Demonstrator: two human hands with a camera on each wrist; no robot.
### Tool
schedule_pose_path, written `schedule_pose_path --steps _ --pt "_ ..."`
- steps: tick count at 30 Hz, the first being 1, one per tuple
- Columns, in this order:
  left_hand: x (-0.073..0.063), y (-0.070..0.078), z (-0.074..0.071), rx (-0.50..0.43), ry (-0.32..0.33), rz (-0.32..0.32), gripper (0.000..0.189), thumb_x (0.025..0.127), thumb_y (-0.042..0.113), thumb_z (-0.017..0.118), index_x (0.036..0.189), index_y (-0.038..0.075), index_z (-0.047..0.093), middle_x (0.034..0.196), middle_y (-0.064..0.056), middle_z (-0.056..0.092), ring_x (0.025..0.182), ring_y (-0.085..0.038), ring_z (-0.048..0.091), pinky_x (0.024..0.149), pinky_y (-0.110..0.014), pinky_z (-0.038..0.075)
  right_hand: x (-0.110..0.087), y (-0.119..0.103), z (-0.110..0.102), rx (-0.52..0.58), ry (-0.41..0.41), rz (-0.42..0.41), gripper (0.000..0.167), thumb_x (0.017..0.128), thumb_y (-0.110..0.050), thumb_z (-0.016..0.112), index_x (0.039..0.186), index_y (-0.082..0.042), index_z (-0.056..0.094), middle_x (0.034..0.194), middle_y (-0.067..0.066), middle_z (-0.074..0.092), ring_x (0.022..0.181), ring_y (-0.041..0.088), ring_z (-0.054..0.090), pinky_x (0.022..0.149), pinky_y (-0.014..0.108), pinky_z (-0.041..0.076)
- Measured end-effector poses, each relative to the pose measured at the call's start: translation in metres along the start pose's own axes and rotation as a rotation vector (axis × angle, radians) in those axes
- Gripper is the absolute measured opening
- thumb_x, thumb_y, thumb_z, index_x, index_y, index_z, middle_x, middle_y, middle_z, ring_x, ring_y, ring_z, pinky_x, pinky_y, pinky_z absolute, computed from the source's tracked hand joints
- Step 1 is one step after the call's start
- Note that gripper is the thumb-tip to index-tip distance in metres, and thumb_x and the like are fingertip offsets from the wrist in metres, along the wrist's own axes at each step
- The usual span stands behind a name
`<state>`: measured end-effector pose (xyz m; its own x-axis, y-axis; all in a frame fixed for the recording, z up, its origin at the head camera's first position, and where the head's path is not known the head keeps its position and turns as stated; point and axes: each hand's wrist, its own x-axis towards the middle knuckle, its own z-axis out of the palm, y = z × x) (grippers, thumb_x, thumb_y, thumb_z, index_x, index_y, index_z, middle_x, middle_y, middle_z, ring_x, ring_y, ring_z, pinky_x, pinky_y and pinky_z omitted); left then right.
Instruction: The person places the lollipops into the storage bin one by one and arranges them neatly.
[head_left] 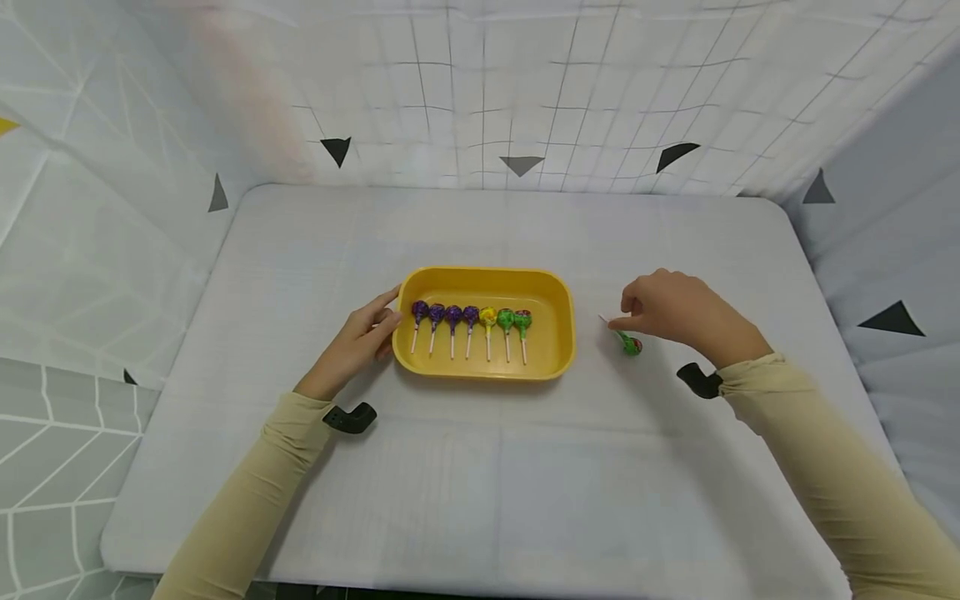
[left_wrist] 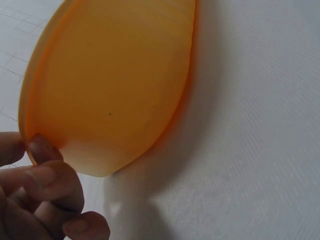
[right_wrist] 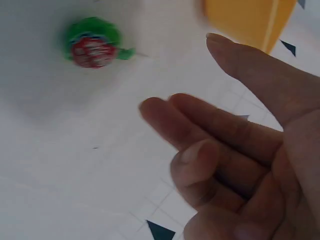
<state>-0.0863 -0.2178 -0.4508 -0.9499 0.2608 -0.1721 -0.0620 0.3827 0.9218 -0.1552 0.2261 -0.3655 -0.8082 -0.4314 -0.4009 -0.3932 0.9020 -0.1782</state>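
Note:
My left hand (head_left: 358,343) grips the left end of a yellow tray (head_left: 553,333), its fingers at the rim in the left wrist view. Inside the tray stretches a row of several lollipops, sticks toward me: purple ones (head_left: 453,314) at left, a yellow one (head_left: 487,317) and two green ones (head_left: 506,319) at right. To the right of the tray, a green-and-red lollipop (head_left: 632,345) lies on the white table. Over its stick hovers my right hand (head_left: 678,315), with thumb and forefinger spread apart in the right wrist view and nothing between them.
The white-covered table (head_left: 450,483) carries the tray near its middle. White grid-patterned cloth (head_left: 517,92) with dark triangles hangs behind the far edge, and more cloth closes off both sides. A black wrist device (head_left: 349,418) sits on each wrist.

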Motion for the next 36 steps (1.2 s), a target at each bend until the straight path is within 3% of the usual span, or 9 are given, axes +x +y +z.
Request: schedule_pose_path --steps 5,9,13,18,24,28,32,36 --pt "0.0 -0.001 0.0 0.003 0.003 0.008 0.056 0.112 0.037 0.045 0.164 0.02 0.031 0.085 -0.007 0.052 0.064 -0.017 0.046 0.056 -0.026 0.041 0.0 0.012 0.014 0.025 -0.06 0.081 0.037 0.092 -0.044 0.076 0.08 -0.009 0.075 0.073 0.001 0.065 0.068 0.019 0.057 0.059 0.033 0.047" --pt "-0.001 -0.001 0.0 -0.001 0.005 0.008 0.056 0.112 0.037 0.045 0.164 0.021 0.032 0.084 -0.008 0.051 0.063 -0.017 0.046 0.056 -0.025 0.041 0.003 0.019 0.022 0.083 -0.109 0.103 0.034 0.091 -0.042 0.078 0.081 -0.009 0.076 0.075 0.003 0.068 0.068 0.018 0.059 0.06 0.032 0.047" --pt "0.0 -0.002 0.0 0.003 0.003 0.011 0.056 0.112 0.036 0.045 0.163 0.02 0.032 0.084 -0.009 0.05 0.063 -0.018 0.046 0.057 -0.025 0.041 0.005 0.023 0.028 0.115 -0.124 0.073 0.026 0.09 -0.036 0.08 0.086 -0.01 0.077 0.081 0.002 0.072 0.069 0.017 0.063 0.061 0.033 0.051" --pt "0.0 -0.001 0.0 0.003 0.001 0.006 0.056 0.112 0.036 0.046 0.163 0.02 0.032 0.084 -0.01 0.05 0.063 -0.018 0.046 0.057 -0.026 0.041 0.006 0.022 0.03 0.117 -0.064 0.005 0.018 0.084 -0.025 0.086 0.093 -0.012 0.077 0.088 -0.002 0.074 0.081 0.017 0.065 0.072 0.04 0.055" --pt "0.001 -0.002 0.001 -0.006 0.006 0.012 0.056 0.112 0.036 0.045 0.163 0.02 0.032 0.084 -0.008 0.051 0.063 -0.017 0.046 0.057 -0.028 0.041 0.004 0.024 0.033 0.183 -0.048 -0.077 0.021 0.084 -0.013 0.085 0.103 -0.011 0.079 0.101 0.001 0.076 0.09 0.02 0.064 0.082 0.042 0.056" --pt "-0.001 0.0 0.001 -0.007 0.005 0.007 0.056 0.112 0.038 0.045 0.164 0.021 0.032 0.084 -0.008 0.051 0.063 -0.016 0.045 0.057 -0.027 0.041 0.0 0.026 0.031 0.195 -0.033 -0.059 0.023 0.086 -0.02 0.084 0.108 -0.012 0.079 0.106 0.002 0.076 0.091 0.021 0.064 0.079 0.041 0.056" --pt "-0.002 0.0 0.0 -0.005 0.006 -0.001 0.056 0.112 0.038 0.045 0.164 0.021 0.031 0.085 -0.008 0.051 0.064 -0.016 0.046 0.057 -0.026 0.041 -0.002 0.026 0.032 0.141 -0.004 0.001 0.029 0.089 -0.035 0.081 0.102 -0.01 0.078 0.098 0.004 0.075 0.085 0.02 0.065 0.074 0.041 0.056" --pt "-0.001 0.0 0.001 0.0 0.004 0.005 0.057 0.112 0.037 0.045 0.164 0.02 0.031 0.085 -0.007 0.051 0.063 -0.015 0.046 0.057 -0.027 0.041 -0.001 0.025 0.037 0.167 -0.061 0.042 0.027 0.09 -0.036 0.08 0.095 -0.009 0.077 0.091 0.003 0.074 0.073 0.017 0.064 0.065 0.035 0.054"
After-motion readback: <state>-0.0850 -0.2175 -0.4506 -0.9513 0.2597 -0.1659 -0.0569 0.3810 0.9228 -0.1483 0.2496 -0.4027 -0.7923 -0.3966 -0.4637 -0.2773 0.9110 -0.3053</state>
